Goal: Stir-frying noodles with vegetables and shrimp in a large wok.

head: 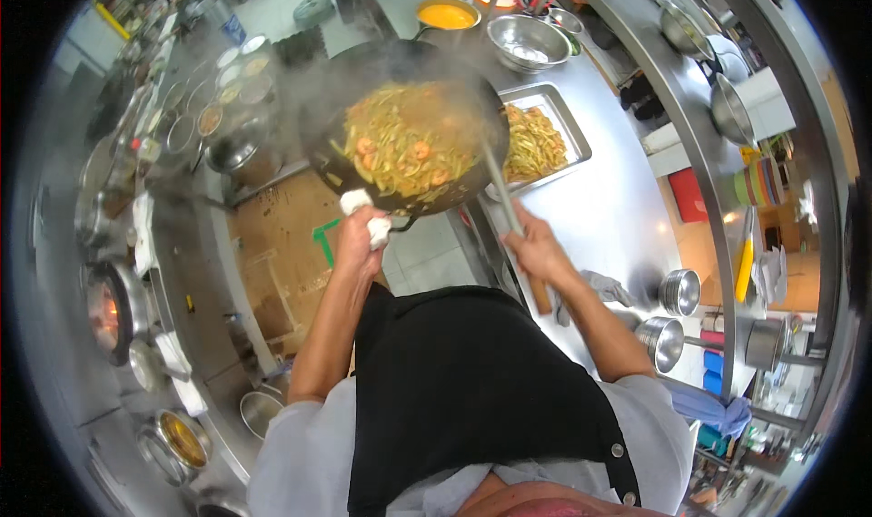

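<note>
A large dark wok (327, 132) hangs in front of me, tipped a little toward the steel counter on the right. Its handle sits in my left hand (361, 234), wrapped with a white cloth (379, 232). Steaming noodle-like strips with shrimp (409, 142) fill the middle of the wok. My right hand (538, 244) grips the long shaft of a wok ladle or spatula (501, 183), whose wooden end (540, 296) points back at me. The tool's head is hidden in food and steam. Partly behind the wok's right rim, a metal tray (575, 125) holds more of the same food (535, 142).
Beyond the tray are a steel bowl (528, 40) and a pot of orange liquid (446, 16). Stacked bowls (661, 343) and a grey cloth (606, 287) rest on the right counter (613, 204). At left, a lit burner (107, 313) glows on the stove. Flattened cardboard (286, 231) covers some floor.
</note>
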Demonstrator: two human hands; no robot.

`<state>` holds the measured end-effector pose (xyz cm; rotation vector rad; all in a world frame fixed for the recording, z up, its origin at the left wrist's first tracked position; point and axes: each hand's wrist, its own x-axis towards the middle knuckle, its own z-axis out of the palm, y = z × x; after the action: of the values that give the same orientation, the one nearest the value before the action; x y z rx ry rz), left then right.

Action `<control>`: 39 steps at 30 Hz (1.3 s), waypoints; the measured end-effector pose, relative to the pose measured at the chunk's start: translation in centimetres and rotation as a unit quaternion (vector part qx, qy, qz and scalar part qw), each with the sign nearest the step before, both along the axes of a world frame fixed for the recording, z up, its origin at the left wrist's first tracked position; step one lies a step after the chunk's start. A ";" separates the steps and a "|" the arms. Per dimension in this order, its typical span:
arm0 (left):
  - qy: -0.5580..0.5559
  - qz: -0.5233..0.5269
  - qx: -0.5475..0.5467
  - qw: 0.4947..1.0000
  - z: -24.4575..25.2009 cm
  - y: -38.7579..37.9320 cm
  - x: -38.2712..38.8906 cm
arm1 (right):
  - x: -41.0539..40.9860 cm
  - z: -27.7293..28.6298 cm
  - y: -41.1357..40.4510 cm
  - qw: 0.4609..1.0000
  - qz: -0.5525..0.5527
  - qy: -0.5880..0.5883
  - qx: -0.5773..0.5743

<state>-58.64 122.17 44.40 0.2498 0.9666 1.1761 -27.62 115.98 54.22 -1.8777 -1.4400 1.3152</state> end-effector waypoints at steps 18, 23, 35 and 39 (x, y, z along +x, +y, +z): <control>0.041 -0.012 -0.011 0.999 0.1 -1.4 -1.7 | 3.1 4.5 -3.4 0.737 -0.153 0.633 -0.181; 0.056 0.003 -0.015 0.998 0.5 -1.6 -1.7 | 6.7 4.2 -3.9 0.820 -0.188 0.534 -0.086; 0.075 0.012 -0.013 0.997 2.1 -1.2 -0.7 | 14.8 -7.2 -3.4 0.942 -0.070 -0.285 0.163; 0.087 -0.012 -0.001 0.996 1.6 -1.0 -1.4 | 11.1 -1.9 -3.3 0.958 -0.110 -0.253 0.079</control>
<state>-60.03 121.19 45.99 0.3653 1.1148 1.1450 -16.56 112.65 52.36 -2.2851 -1.4533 0.6176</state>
